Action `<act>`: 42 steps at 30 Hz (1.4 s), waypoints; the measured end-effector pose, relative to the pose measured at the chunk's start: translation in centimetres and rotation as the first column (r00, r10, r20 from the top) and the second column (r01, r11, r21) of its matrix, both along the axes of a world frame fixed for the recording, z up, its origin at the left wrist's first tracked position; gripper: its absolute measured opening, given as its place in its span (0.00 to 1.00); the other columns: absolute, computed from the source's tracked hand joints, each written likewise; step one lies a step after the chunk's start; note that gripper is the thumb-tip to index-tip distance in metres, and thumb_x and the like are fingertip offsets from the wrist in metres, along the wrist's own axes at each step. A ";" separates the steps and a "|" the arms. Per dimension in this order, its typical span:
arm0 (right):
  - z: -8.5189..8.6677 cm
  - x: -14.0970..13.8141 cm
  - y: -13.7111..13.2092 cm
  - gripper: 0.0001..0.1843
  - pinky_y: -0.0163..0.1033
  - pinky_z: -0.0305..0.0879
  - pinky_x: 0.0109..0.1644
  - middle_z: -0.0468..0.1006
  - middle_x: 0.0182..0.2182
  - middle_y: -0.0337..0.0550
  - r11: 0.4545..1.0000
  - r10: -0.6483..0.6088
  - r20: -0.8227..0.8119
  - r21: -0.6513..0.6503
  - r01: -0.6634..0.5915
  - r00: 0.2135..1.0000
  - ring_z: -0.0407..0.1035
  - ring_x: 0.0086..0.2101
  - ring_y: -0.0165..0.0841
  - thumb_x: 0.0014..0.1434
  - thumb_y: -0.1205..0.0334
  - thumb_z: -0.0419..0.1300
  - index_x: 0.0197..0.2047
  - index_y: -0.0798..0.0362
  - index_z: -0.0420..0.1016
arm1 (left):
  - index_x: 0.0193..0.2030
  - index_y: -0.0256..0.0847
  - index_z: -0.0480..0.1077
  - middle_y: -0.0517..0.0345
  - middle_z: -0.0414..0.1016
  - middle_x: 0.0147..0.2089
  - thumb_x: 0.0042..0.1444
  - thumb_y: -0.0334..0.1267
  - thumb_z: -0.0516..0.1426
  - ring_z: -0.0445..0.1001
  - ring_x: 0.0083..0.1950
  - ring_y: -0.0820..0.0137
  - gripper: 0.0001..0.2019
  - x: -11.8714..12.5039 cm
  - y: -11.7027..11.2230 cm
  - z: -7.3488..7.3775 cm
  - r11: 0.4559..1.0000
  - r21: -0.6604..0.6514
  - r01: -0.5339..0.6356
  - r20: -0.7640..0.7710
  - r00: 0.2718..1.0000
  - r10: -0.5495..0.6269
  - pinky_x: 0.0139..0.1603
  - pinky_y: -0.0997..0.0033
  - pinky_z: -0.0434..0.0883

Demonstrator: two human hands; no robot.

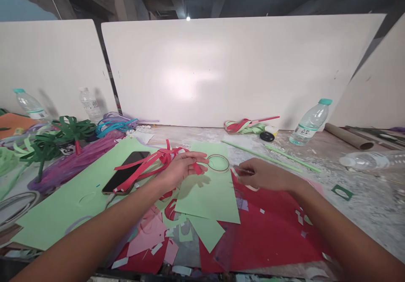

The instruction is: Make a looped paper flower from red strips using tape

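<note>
My left hand [180, 169] is closed on a bundle of red paper strips [148, 164], held a little above a light green paper sheet [209, 191]. The strips fan out to the left over a black phone [125, 172]. My right hand [265, 174] hovers over a red paper sheet [272, 227], its fingers pinched on a thin pale strip that I cannot make out well. A thin ring [218, 163] lies on the green sheet between the two hands.
Paper scraps litter the table's front. Green paper palm shapes [60, 136] and purple strips stand at the left. Water bottles [310, 122] stand or lie at the back and right, with a cardboard tube [344, 135], green straws [262, 157] and a tape roll [267, 136]. White boards wall the back.
</note>
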State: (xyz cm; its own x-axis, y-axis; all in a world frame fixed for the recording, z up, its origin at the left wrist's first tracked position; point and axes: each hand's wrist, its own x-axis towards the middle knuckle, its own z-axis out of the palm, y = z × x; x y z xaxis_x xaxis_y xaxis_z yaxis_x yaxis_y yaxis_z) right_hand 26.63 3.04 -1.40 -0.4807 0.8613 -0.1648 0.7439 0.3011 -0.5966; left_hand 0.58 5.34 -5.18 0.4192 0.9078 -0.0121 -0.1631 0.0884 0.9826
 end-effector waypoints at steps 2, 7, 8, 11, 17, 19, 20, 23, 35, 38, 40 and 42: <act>0.5 -0.6 -0.6 0.13 0.35 0.49 0.26 0.59 0.20 0.34 0.989 -0.049 -0.115 0.134 0.065 0.992 0.52 0.22 0.28 0.55 0.57 0.53 0.22 0.52 0.58 | 0.45 0.35 0.73 0.45 0.76 0.48 0.56 0.35 0.54 0.77 0.40 0.66 0.13 0.1 -0.3 0.4 1.000 0.021 0.009 -0.024 1.000 -0.009 0.48 0.61 0.71; -0.7 -3.5 -2.4 0.11 0.34 0.51 0.27 0.59 0.23 0.34 0.954 -0.022 -0.319 0.278 0.116 0.947 0.53 0.25 0.29 0.59 0.54 0.53 0.28 0.51 0.63 | 0.42 0.36 0.76 0.50 0.79 0.42 0.55 0.43 0.58 0.75 0.41 0.66 0.14 0.7 -2.1 1.8 0.977 0.203 0.064 -0.248 0.969 -0.012 0.45 0.66 0.70; -1.2 -4.0 -2.6 0.11 0.33 0.50 0.26 0.58 0.22 0.34 0.956 -0.018 -0.335 0.271 0.115 0.942 0.52 0.24 0.28 0.59 0.54 0.53 0.29 0.52 0.64 | 0.42 0.36 0.77 0.51 0.79 0.40 0.55 0.44 0.58 0.75 0.41 0.66 0.14 0.8 -2.5 2.1 0.969 0.232 0.087 -0.255 0.966 -0.026 0.44 0.67 0.70; -2.1 -5.1 -2.9 0.10 0.33 0.48 0.26 0.56 0.21 0.33 0.966 0.001 -0.367 0.241 0.094 0.930 0.50 0.23 0.28 0.57 0.55 0.56 0.28 0.52 0.64 | 0.41 0.37 0.77 0.53 0.79 0.37 0.55 0.43 0.58 0.75 0.38 0.68 0.13 1.2 -3.2 2.3 0.958 0.269 0.099 -0.207 0.977 -0.043 0.40 0.70 0.69; -2.7 -5.3 -2.8 0.13 0.33 0.47 0.26 0.56 0.21 0.33 0.965 0.056 -0.376 0.258 0.047 0.925 0.50 0.24 0.27 0.57 0.57 0.57 0.25 0.52 0.62 | 0.37 0.37 0.77 0.55 0.77 0.35 0.53 0.40 0.60 0.72 0.37 0.69 0.10 1.2 -3.2 2.2 0.952 0.283 0.120 -0.240 0.969 -0.051 0.38 0.73 0.67; -2.8 -5.3 -2.8 0.10 0.33 0.48 0.26 0.57 0.21 0.33 0.971 0.045 -0.378 0.235 0.049 0.925 0.50 0.24 0.27 0.57 0.58 0.57 0.27 0.53 0.65 | 0.35 0.37 0.77 0.57 0.75 0.31 0.53 0.42 0.60 0.70 0.33 0.72 0.10 1.1 -3.2 2.3 0.960 0.253 0.119 -0.236 0.970 -0.058 0.35 0.74 0.66; -2.8 -5.3 -2.8 0.09 0.33 0.48 0.26 0.57 0.22 0.33 0.975 0.037 -0.385 0.218 0.052 0.922 0.50 0.24 0.27 0.57 0.58 0.57 0.28 0.53 0.66 | 0.33 0.36 0.76 0.58 0.73 0.29 0.53 0.42 0.60 0.69 0.31 0.73 0.10 1.0 -3.2 2.3 0.969 0.221 0.108 -0.202 0.977 -0.063 0.34 0.75 0.65; -3.0 -5.2 -2.8 0.09 0.33 0.48 0.26 0.56 0.22 0.33 0.978 0.054 -0.391 0.205 0.030 0.919 0.50 0.23 0.27 0.56 0.58 0.58 0.28 0.52 0.64 | 0.32 0.36 0.74 0.57 0.72 0.30 0.52 0.43 0.61 0.69 0.31 0.74 0.10 0.9 -3.0 2.2 0.996 -0.013 0.086 0.046 0.995 -0.086 0.34 0.74 0.66; -3.1 -5.6 -2.8 0.21 0.34 0.41 0.22 0.52 0.17 0.31 0.995 -0.101 -0.656 -0.083 0.061 0.748 0.45 0.19 0.24 0.55 0.48 0.60 0.21 0.53 0.63 | 0.34 0.37 0.75 0.55 0.76 0.35 0.50 0.48 0.62 0.71 0.32 0.74 0.14 0.5 -3.0 2.5 0.999 0.028 0.023 -0.093 0.995 -0.020 0.33 0.75 0.67; -3.2 -5.6 -2.6 0.23 0.34 0.38 0.20 0.49 0.12 0.28 0.966 -0.203 -0.768 -0.258 -0.003 0.608 0.42 0.15 0.23 0.58 0.45 0.58 0.21 0.54 0.66 | 0.37 0.38 0.77 0.54 0.78 0.37 0.47 0.47 0.64 0.73 0.37 0.70 0.15 0.6 -3.5 2.7 0.951 0.276 0.136 -0.382 0.924 -0.021 0.37 0.74 0.68; -3.1 -5.7 -2.6 0.22 0.34 0.38 0.19 0.50 0.10 0.28 0.948 -0.253 -0.810 -0.317 -0.033 0.529 0.42 0.14 0.23 0.58 0.46 0.58 0.21 0.53 0.66 | 0.37 0.39 0.77 0.55 0.78 0.37 0.45 0.47 0.64 0.73 0.37 0.69 0.16 0.7 -3.9 2.6 0.901 0.369 0.230 -0.514 0.858 -0.009 0.37 0.74 0.68; -3.0 -5.7 -2.6 0.18 0.34 0.39 0.19 0.53 0.09 0.28 0.933 -0.284 -0.823 -0.355 -0.054 0.492 0.43 0.13 0.22 0.58 0.49 0.59 0.24 0.54 0.69 | 0.36 0.39 0.77 0.57 0.78 0.34 0.47 0.46 0.63 0.73 0.35 0.70 0.13 0.9 -4.3 2.4 0.860 0.405 0.311 -0.588 0.809 -0.016 0.36 0.74 0.68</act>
